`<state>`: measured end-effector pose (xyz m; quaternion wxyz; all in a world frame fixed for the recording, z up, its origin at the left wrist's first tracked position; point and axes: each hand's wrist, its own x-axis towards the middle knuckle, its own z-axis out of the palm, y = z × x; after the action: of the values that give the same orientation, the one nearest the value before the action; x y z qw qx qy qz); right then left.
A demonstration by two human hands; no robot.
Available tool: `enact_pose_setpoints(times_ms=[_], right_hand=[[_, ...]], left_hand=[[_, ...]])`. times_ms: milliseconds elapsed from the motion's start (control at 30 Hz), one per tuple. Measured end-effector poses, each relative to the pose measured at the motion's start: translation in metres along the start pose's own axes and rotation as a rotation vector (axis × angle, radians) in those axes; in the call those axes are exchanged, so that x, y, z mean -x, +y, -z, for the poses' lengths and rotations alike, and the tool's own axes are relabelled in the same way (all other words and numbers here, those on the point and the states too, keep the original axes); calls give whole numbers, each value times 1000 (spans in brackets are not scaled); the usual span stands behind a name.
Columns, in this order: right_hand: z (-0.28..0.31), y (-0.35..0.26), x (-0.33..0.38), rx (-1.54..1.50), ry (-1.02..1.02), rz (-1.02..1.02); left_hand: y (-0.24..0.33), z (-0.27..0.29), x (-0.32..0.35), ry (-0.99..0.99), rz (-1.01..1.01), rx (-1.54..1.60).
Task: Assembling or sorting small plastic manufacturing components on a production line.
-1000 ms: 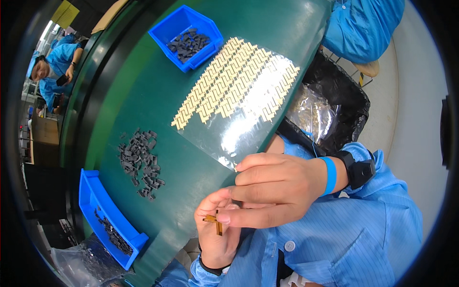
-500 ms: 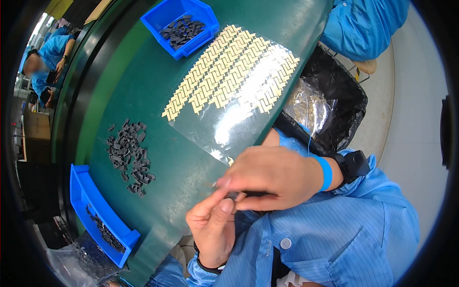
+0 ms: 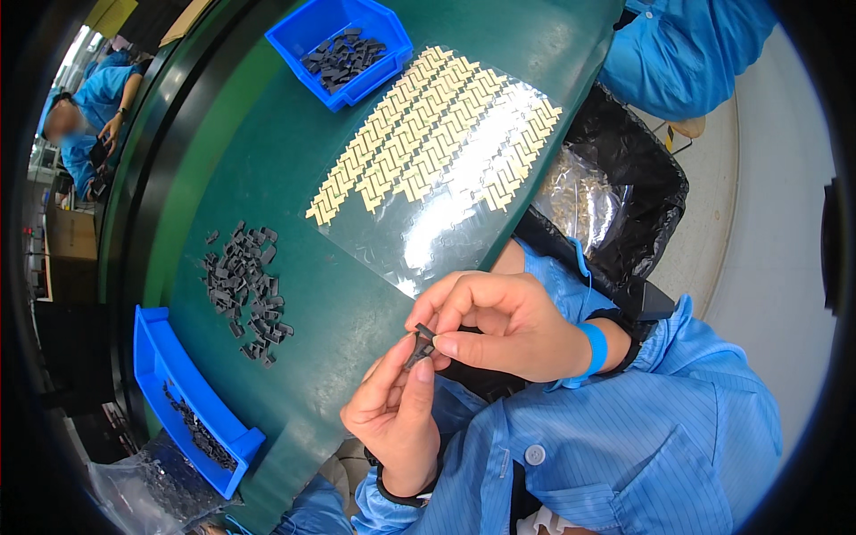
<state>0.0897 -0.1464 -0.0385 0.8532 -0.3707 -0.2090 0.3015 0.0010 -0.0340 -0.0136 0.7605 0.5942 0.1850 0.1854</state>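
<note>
My left hand (image 3: 395, 413) and my right hand (image 3: 499, 323) meet just off the near edge of the green table (image 3: 267, 178). Both pinch one small dark plastic part (image 3: 420, 344) between thumb and fingertips. A loose pile of the same dark parts (image 3: 245, 290) lies on the table to the left of my hands. A clear sheet (image 3: 446, 169) carrying rows of small tan strips lies on the table beyond my right hand.
A blue bin with dark parts (image 3: 343, 49) stands at the far side, another blue bin (image 3: 187, 401) at the near left. A black bag holding clear film (image 3: 606, 205) sits to the right. A person in blue (image 3: 94, 107) works far left; another blue sleeve (image 3: 687, 49) shows at top right.
My hands have risen toward the table edge. The tan strip seen at my left fingertips a second ago is gone from view, and both hands now pinch the dark part.
</note>
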Motion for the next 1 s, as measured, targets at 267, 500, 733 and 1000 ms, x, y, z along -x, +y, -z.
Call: enact_pose_setpoints(times_ms=[267,500,733,1000], right_hand=[[4,1,-1,116,-16,8],[3,3,1,59,1,-16],[1,4,1,151,21,11],[-2,2,2,276,30,28]], left_hand=[[-3,2,-2,-11,-14,-29],[-3,-1,-1,1,-32,-51],[-2,-1,-1,-3,-36,-37],[-3,2,1,-6,-44,-33]])
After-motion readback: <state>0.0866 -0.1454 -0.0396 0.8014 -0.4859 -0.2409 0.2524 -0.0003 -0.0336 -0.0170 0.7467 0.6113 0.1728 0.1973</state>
